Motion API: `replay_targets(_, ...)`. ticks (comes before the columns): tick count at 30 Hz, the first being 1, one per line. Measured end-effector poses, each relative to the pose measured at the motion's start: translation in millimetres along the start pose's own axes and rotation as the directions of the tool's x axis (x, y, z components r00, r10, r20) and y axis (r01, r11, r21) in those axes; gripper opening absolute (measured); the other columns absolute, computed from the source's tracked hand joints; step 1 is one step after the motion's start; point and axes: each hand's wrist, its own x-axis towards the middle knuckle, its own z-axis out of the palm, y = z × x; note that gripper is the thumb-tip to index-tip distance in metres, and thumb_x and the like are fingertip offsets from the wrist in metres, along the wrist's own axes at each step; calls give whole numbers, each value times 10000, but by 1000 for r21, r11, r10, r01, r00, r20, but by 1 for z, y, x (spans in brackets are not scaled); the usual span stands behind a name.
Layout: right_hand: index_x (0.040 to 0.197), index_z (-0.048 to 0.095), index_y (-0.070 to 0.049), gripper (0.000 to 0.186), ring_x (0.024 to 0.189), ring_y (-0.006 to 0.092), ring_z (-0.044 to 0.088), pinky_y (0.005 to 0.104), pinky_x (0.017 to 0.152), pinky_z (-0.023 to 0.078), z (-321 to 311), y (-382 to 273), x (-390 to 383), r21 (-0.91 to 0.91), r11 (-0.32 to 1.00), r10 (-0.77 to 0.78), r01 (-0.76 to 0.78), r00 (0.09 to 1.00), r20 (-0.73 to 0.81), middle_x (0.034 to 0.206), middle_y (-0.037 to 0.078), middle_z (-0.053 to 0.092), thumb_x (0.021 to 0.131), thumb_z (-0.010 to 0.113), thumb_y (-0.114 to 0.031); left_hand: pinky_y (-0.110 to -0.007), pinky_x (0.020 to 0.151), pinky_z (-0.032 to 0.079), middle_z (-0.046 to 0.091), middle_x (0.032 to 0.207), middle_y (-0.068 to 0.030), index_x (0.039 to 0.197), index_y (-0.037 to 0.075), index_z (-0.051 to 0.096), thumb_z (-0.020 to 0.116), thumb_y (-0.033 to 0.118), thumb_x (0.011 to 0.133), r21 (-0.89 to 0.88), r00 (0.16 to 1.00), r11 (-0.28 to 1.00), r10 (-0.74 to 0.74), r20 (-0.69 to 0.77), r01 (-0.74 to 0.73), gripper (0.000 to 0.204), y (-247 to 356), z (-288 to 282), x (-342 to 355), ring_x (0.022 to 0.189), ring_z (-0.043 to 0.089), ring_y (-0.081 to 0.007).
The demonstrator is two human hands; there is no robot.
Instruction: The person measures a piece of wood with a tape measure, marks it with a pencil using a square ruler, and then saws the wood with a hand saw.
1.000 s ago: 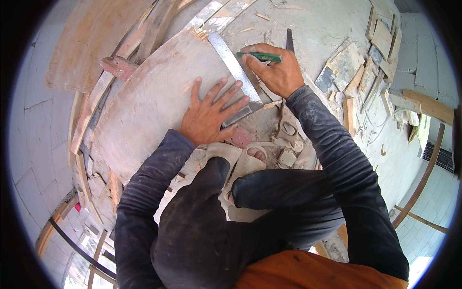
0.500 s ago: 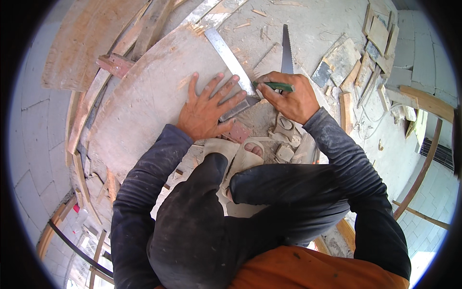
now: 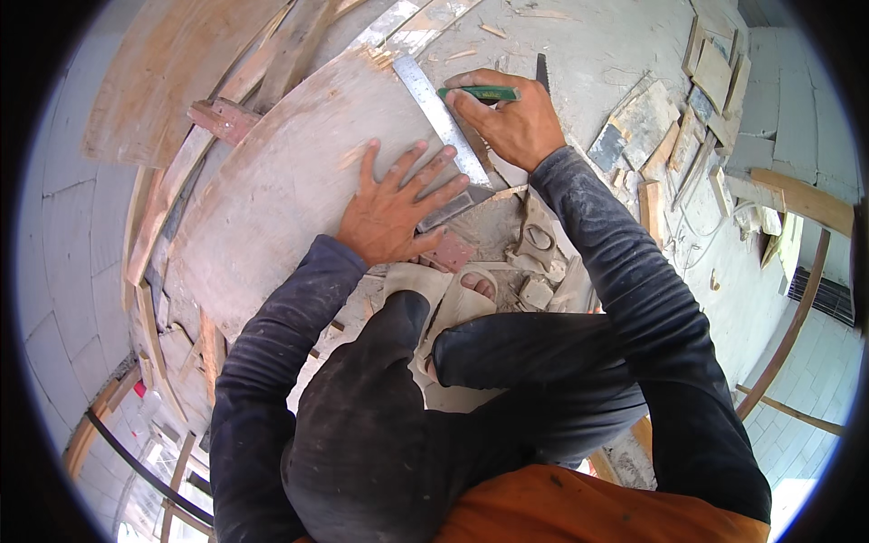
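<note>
A large, pale, dusty wooden board (image 3: 262, 195) lies in front of me, with a metal try square (image 3: 425, 100) on it. The square's long blade points away from me; its thicker stock runs near my left hand (image 3: 385, 210). That hand is pressed flat, fingers spread, its thumb and fingertips by the stock. My right hand (image 3: 518, 122) pinches a slim green pen-like tool (image 3: 493, 93), its tip at the right edge of the blade toward the far end. Its exact kind I cannot make out. Beyond the right hand a saw blade's (image 3: 542, 71) toothed end shows; the rest is hidden.
Planks and a reddish block (image 3: 226, 119) lie at the left, beside a leaning wooden sheet (image 3: 167, 77). Scrap boards (image 3: 643, 118) are piled at the right. Offcuts and rubble (image 3: 536, 290) surround my sandalled feet (image 3: 475, 282). Block walls (image 3: 68, 235) rise on both sides.
My right hand has moved away from me along the square's blade with the green tool, from near the stock to the blade's far part. The left hand stays almost in place.
</note>
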Motion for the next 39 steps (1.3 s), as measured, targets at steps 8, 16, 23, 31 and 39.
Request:
replay_targets(8, 1057, 809, -129, 260, 801, 353, 756, 409, 792, 604, 5, 1, -2, 22, 999, 35, -34, 999, -33, 884, 168, 776, 913, 714, -323, -767, 1194, 107, 274, 1736, -17, 1594, 366, 433, 658, 580, 866, -10, 1000, 1000, -6, 18, 6, 792, -1, 4, -2, 1570, 249, -303)
replay_targets(16, 1058, 812, -125, 277, 765, 361, 746, 418, 780, 598, -1, 0, 7, -38, 999, 21, -21, 1000, 1, 837, 191, 761, 903, 717, -333, -768, 1196, 106, 275, 1735, -12, 1595, 366, 430, 659, 585, 862, -5, 1000, 1000, -8, 20, 8, 798, -1, 4, -2, 1572, 242, -300)
replay_targets(23, 1035, 816, -115, 273, 745, 375, 740, 431, 781, 596, 2, 4, 7, -49, 998, 33, -33, 999, -6, 793, 208, 748, 898, 722, -331, -767, 1190, 122, 286, 1731, -14, 1596, 359, 430, 659, 570, 865, 4, 1000, 1000, -5, 13, 5, 795, -1, 1, 0, 1561, 268, -306)
replay_targets(31, 1032, 810, -100, 258, 780, 381, 743, 425, 775, 598, -18, -6, -31, -21, 991, 132, -130, 974, 186, 825, 206, 754, 913, 714, -309, -759, 1189, 133, 294, 1728, -21, 1595, 353, 438, 669, 553, 858, 8, 1000, 1000, -9, 18, 9, 799, 0, -1, -4, 1553, 286, -304)
replay_targets(39, 944, 805, -34, 489, 812, 313, 750, 437, 803, 589, -139, 59, -129, -411, 807, 587, -424, 646, 488, 849, 151, 776, 1003, 643, -491, -714, 1221, 97, 328, 1721, -54, 1612, 299, 440, 660, 483, 864, 53, 999, 998, -17, 29, 16, 801, 4, -6, 3, 1563, 285, -343)
